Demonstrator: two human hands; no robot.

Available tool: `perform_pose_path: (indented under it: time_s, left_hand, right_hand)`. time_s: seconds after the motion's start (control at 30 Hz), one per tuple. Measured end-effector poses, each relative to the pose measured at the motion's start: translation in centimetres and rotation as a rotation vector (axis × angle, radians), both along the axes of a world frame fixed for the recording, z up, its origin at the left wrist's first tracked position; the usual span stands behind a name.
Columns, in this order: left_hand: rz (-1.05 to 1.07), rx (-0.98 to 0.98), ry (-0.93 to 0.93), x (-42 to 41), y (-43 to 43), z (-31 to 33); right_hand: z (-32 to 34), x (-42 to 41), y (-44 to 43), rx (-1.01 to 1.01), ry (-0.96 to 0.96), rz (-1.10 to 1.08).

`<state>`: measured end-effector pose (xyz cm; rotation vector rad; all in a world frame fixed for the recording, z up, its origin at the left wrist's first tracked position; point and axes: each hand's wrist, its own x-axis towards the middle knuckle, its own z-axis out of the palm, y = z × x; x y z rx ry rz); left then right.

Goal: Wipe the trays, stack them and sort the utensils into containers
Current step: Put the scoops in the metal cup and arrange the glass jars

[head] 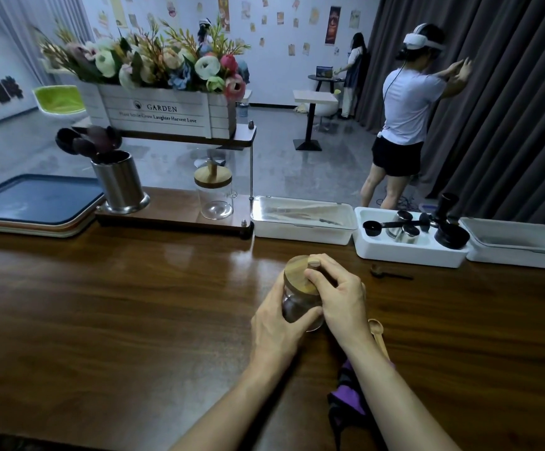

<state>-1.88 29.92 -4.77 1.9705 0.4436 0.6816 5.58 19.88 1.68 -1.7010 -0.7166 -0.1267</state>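
Center frame: L hand [277,323] wrapped round the glass jar [293,309], R hand [339,294] on top w/ fingers curled over its wooden lid [297,271]. Light wooden spoon [376,330] lies just beside the R wrist, purple cloth [349,402] under that forearm, bottom of frame. Dark spoon [389,274] right of jar, near the white containers [300,237]. Stacked trays [37,203] far left.

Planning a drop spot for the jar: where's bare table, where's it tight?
Widest bare patch: tabletop left of the left hand, in front of the tray stack and shelf base. Also free: right of the right hand, this side of the white containers and dark spoon. Crowded: beside the right forearm, where the wooden spoon and purple cloth lie.
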Motion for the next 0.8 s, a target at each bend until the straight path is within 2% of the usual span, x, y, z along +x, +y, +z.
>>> perform_pose_path:
  time_s: [0.1,0.33,0.57,0.67,0.8]
  left_hand:
    - [0.003,-0.005,0.004,0.0,0.0,0.0]
    - [0.017,0.036,0.024,0.1,0.0,-0.2]
    - [-0.001,0.031,0.058,0.2,0.3,-0.4]
    - [0.002,0.001,0.06,0.2,0.2,-0.6]
    - [-0.009,0.025,0.047,0.3,0.3,-0.8]
  right_hand:
    - [0.3,0.1,0.0,0.042,0.052,-0.019]
    - [5.0,3.5,0.4,0.033,-0.054,0.025]
    - [1.8,3.5,-2.6,0.043,0.004,-0.056]
    - [0.5,4.3,-4.9,0.092,0.113,-0.143]
    - [-0.8,5.5,-9.1,0.036,0.16,-0.296]
